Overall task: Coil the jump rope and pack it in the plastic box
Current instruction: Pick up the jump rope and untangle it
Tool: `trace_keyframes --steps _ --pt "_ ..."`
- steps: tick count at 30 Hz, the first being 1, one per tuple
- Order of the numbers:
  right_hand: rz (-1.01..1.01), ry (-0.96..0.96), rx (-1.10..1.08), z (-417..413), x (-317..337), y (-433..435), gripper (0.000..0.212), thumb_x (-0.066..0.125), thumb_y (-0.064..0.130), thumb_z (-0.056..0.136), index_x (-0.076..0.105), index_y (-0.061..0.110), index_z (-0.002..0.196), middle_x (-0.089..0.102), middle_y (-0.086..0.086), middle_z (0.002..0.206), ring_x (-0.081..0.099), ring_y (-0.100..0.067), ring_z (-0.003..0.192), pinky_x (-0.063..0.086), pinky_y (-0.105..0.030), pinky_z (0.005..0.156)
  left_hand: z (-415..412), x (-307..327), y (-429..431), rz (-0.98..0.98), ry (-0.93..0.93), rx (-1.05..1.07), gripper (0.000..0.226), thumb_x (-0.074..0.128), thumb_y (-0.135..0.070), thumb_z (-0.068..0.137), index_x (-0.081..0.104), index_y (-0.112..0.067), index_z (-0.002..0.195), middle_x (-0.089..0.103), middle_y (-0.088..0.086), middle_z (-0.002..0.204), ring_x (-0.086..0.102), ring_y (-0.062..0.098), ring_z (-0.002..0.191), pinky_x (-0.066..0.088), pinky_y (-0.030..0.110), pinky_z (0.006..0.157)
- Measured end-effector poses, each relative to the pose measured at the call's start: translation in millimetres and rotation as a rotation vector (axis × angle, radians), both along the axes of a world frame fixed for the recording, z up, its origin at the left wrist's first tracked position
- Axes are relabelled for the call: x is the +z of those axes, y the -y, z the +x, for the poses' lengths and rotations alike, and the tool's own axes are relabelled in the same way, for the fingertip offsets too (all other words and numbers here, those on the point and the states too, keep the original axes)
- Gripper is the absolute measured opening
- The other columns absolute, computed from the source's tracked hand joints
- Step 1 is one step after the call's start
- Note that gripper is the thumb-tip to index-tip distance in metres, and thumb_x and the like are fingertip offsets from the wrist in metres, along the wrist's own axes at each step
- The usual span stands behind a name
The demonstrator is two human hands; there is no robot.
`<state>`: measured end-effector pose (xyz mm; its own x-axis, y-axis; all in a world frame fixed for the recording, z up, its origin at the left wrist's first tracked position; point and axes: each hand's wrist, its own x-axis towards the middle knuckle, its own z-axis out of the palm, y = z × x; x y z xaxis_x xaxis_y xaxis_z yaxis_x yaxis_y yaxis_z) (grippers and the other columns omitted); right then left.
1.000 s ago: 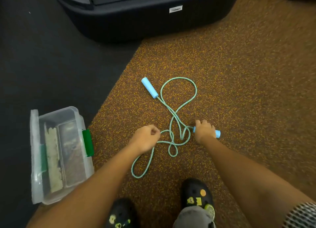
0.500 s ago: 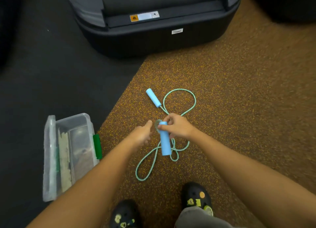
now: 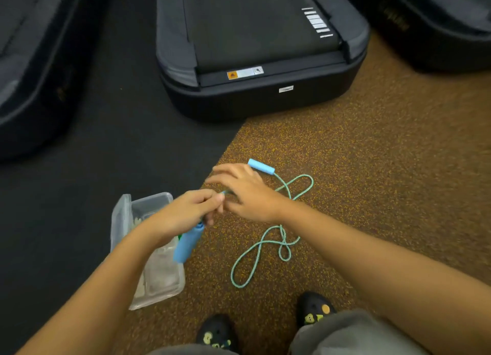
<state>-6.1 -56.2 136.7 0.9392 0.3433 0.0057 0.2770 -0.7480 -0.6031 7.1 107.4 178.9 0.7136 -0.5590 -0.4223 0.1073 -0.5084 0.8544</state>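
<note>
The jump rope [image 3: 259,251] is a teal cord with two light-blue foam handles, lying in loose loops on the speckled brown floor. My left hand [image 3: 183,213] is shut on one blue handle [image 3: 187,244], which hangs down from the fist above the plastic box. My right hand [image 3: 245,192] is just right of the left one, fingers spread, touching the cord near where it leaves the handle. The other handle [image 3: 261,166] lies on the floor just beyond my right hand. The clear plastic box [image 3: 159,277] stands open on the floor under my left forearm.
A black treadmill [image 3: 255,62] stands straight ahead, with further dark machines at the far left [image 3: 32,62] and far right [image 3: 438,19]. Black matting [image 3: 106,147] meets the brown floor diagonally. My two black shoes [image 3: 313,310] are at the bottom edge.
The blue handle passed from my right hand to my left hand. Both hands rose and shifted left above the box; my right hand opened onto the cord. The view tilted up.
</note>
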Motion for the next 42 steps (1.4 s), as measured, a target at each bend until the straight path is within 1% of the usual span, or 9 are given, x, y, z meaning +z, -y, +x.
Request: trace_keyframes --steps 5,10,19,22,24,29,33,39,42 --pt "0.195 -0.396 -0.1 -4 -4 16 0.032 0.038 0.036 0.097 0.055 0.017 0.078 0.056 0.005 0.071 0.054 -0.012 0.068 0.043 -0.025 0.065 22 38 -47 -0.303 0.086 0.375 0.04 0.051 -0.036 0.085 0.054 -0.022 0.048 0.04 -0.01 0.045 0.036 0.003 0.042 0.035 0.013 0.046" --pt "0.234 -0.412 -0.39 -15 -18 86 0.03 0.043 0.039 0.094 0.052 0.016 0.078 0.042 0.005 0.069 0.038 -0.01 0.06 0.03 -0.024 0.055 70 41 -122 -0.208 0.266 0.829 0.059 0.037 -0.035 0.097 0.062 -0.027 0.044 0.047 -0.013 0.037 0.048 -0.001 0.038 0.038 0.018 0.06" --pt "0.272 -0.201 -0.208 13 48 47 0.029 0.04 0.039 0.095 0.052 0.022 0.076 0.05 0.008 0.072 0.044 -0.007 0.067 0.035 -0.026 0.066 29 0 -30 0.294 0.061 0.357 0.017 0.051 -0.023 0.093 0.065 -0.012 0.092 0.067 0.007 0.084 0.061 0.026 0.091 0.045 0.031 0.078" --pt "0.196 -0.189 -0.084 16 65 29 0.029 0.041 0.038 0.095 0.054 0.021 0.076 0.05 0.006 0.069 0.045 -0.005 0.063 0.035 -0.022 0.062 21 -5 -11 0.363 0.032 0.189 0.076 0.061 -0.033 0.086 0.021 -0.011 0.146 0.042 0.008 0.144 0.038 0.026 0.134 0.031 0.039 0.109" --pt "0.152 -0.181 -0.023 16 74 20 0.029 0.041 0.036 0.096 0.053 0.021 0.073 0.046 0.011 0.064 0.045 0.002 0.058 0.033 -0.014 0.057 15 10 8 0.198 0.188 0.042 0.085 0.064 -0.031 0.084 0.009 -0.023 0.148 0.018 -0.012 0.153 0.019 0.007 0.141 0.02 0.03 0.112" --pt "0.201 -0.194 0.014 21 86 14 0.03 0.045 0.036 0.094 0.055 0.014 0.076 0.05 0.006 0.067 0.046 -0.006 0.063 0.036 -0.023 0.062 12 38 31 -0.015 0.36 0.01 0.008 0.058 -0.025 0.087 0.057 -0.031 0.092 0.06 -0.012 0.078 0.056 0.001 0.073 0.045 0.026 0.073" --pt "0.37 -0.355 -0.046 19 80 33 0.039 0.044 0.047 0.091 0.046 0.014 0.07 0.036 0.005 0.058 0.032 -0.003 0.046 0.028 -0.016 0.048 16 40 10 -0.092 0.261 0.142 0.033 0.053 -0.042 0.088 0.053 -0.025 0.06 0.042 -0.012 0.047 0.036 0.002 0.045 0.034 0.027 0.056" --pt "0.276 -0.421 -0.316 -3 36 91 0.048 0.044 0.065 0.076 0.036 0.02 0.062 0.036 0.007 0.056 0.029 -0.008 0.048 0.028 -0.022 0.056 45 62 -65 -0.938 0.012 0.821 0.037 0.061 -0.037 0.078 0.037 -0.024 0.053 0.032 -0.011 0.038 0.025 0.004 0.033 0.031 0.012 0.044" --pt "0.318 -0.369 -0.397 -2 46 107 0.041 0.047 0.052 0.086 0.039 0.02 0.061 0.037 0.008 0.054 0.028 -0.007 0.045 0.028 -0.02 0.052 47 55 -83 -0.793 0.074 0.879 0.032 0.059 -0.036 0.079 0.042 -0.025 0.055 0.036 -0.011 0.038 0.026 0.005 0.033 0.033 0.011 0.045"
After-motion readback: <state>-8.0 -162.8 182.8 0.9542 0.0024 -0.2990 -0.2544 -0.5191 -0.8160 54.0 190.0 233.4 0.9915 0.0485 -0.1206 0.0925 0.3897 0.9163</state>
